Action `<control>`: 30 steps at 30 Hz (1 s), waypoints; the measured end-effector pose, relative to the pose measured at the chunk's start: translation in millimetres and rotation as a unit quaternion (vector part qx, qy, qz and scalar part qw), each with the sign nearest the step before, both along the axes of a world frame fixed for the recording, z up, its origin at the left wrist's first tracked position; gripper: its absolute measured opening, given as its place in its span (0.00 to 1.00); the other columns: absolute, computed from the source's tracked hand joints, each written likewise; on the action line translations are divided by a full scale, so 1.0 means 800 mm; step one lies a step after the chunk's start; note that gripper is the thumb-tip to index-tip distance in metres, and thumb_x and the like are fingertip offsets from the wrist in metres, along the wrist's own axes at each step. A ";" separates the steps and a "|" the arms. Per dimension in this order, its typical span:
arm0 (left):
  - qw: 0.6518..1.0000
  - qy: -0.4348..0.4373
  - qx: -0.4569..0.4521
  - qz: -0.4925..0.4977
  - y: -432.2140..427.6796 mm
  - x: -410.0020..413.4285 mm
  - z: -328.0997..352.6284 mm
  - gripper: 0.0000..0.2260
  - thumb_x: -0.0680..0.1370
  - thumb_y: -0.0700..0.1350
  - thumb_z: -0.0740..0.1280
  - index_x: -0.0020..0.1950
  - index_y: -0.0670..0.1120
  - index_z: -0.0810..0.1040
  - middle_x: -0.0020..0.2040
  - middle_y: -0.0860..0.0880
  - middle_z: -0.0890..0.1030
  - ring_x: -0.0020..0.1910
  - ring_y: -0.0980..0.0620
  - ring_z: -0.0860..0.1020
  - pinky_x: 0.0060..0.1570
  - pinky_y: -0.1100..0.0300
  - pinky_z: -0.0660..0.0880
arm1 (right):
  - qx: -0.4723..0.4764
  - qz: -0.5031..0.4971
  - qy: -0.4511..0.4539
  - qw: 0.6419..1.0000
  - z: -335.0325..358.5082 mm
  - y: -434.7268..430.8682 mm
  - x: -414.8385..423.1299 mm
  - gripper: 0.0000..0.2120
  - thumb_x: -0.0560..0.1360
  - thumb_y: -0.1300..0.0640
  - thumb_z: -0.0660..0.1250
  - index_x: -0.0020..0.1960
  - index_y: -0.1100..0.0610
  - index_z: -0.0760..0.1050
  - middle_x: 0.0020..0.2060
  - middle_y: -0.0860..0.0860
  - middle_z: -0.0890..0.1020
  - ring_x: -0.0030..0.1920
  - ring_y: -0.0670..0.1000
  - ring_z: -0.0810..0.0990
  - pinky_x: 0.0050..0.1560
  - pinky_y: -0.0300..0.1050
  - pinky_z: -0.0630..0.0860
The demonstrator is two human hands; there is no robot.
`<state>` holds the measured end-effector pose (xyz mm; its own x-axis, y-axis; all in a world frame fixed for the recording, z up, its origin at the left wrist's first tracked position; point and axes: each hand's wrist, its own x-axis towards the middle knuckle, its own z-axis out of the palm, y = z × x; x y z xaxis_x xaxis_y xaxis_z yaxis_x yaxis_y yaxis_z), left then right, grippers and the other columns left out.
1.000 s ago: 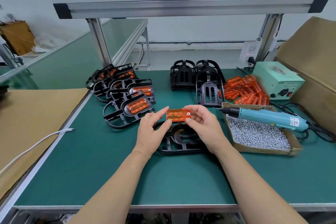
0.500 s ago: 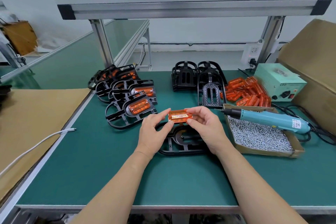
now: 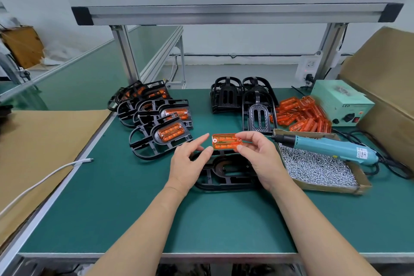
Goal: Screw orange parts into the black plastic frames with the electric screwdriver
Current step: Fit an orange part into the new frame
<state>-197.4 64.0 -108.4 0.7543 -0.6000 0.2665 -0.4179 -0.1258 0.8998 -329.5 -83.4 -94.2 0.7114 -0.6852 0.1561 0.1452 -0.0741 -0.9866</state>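
Orange part [image 3: 226, 141] hung over a bare black frame [image 3: 226, 175] on the tabletop [image 3: 134, 208], pinched in the right hand [image 3: 262, 159]; left hand [image 3: 188, 163] beside it, fingers straight. Finished frames [image 3: 161, 134] sat left; stacked frames [image 3: 242, 96] awaited, electric screwdriver [image 3: 324, 148] untouched.

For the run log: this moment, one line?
right hand: pinches orange part; left hand: hovers beside it; black frame: below, unfilled; screwdriver: on screw box

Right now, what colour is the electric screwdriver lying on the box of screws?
The screwdriver is light blue with a black tip; head view.
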 end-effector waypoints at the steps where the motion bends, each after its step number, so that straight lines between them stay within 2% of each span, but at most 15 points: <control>1: 1.000 -0.001 -0.002 -0.002 0.000 0.000 0.000 0.15 0.78 0.51 0.69 0.61 0.69 0.75 0.48 0.59 0.80 0.59 0.53 0.73 0.63 0.54 0.69 | -0.005 -0.002 0.000 1.000 0.000 0.001 0.000 0.14 0.76 0.73 0.67 0.55 0.56 0.78 0.45 0.45 0.87 0.47 0.43 0.84 0.51 0.35 0.78; 7: 1.000 -0.004 -0.011 -0.008 0.000 -0.001 0.000 0.16 0.78 0.47 0.70 0.61 0.66 0.77 0.48 0.55 0.80 0.57 0.50 0.74 0.63 0.50 0.71 | -0.033 -0.016 -0.008 0.999 -0.001 0.006 0.002 0.14 0.76 0.71 0.69 0.55 0.56 0.78 0.48 0.47 0.86 0.49 0.44 0.84 0.52 0.36 0.78; 17: 1.000 -0.021 -0.009 -0.012 -0.002 -0.002 0.000 0.18 0.79 0.44 0.69 0.56 0.70 0.76 0.45 0.55 0.80 0.54 0.50 0.74 0.57 0.58 0.69 | -0.059 -0.017 0.004 0.998 0.001 0.008 -0.005 0.12 0.75 0.70 0.71 0.54 0.56 0.79 0.48 0.51 0.85 0.49 0.45 0.84 0.52 0.38 0.78; 24: 0.999 -0.031 0.010 -0.022 -0.001 -0.001 0.001 0.14 0.79 0.45 0.68 0.61 0.61 0.80 0.44 0.55 0.79 0.53 0.49 0.73 0.57 0.57 0.69 | -0.076 -0.035 0.028 0.996 0.000 0.007 -0.013 0.12 0.75 0.69 0.72 0.54 0.55 0.81 0.50 0.49 0.86 0.50 0.45 0.84 0.56 0.39 0.79; 28: 0.999 -0.030 0.017 -0.025 0.000 -0.001 0.002 0.13 0.80 0.46 0.67 0.62 0.60 0.80 0.44 0.55 0.80 0.55 0.49 0.73 0.58 0.57 0.69 | -0.094 -0.042 0.034 0.994 -0.004 0.007 -0.017 0.13 0.75 0.68 0.73 0.53 0.51 0.81 0.48 0.46 0.86 0.50 0.44 0.84 0.55 0.39 0.78; 30: 0.999 -0.025 0.018 -0.023 0.001 -0.001 0.002 0.14 0.80 0.46 0.67 0.62 0.61 0.80 0.44 0.57 0.79 0.55 0.50 0.73 0.58 0.57 0.68 | -0.097 -0.045 0.036 0.994 -0.006 0.005 -0.019 0.14 0.75 0.66 0.73 0.53 0.49 0.82 0.48 0.44 0.86 0.51 0.46 0.84 0.57 0.42 0.79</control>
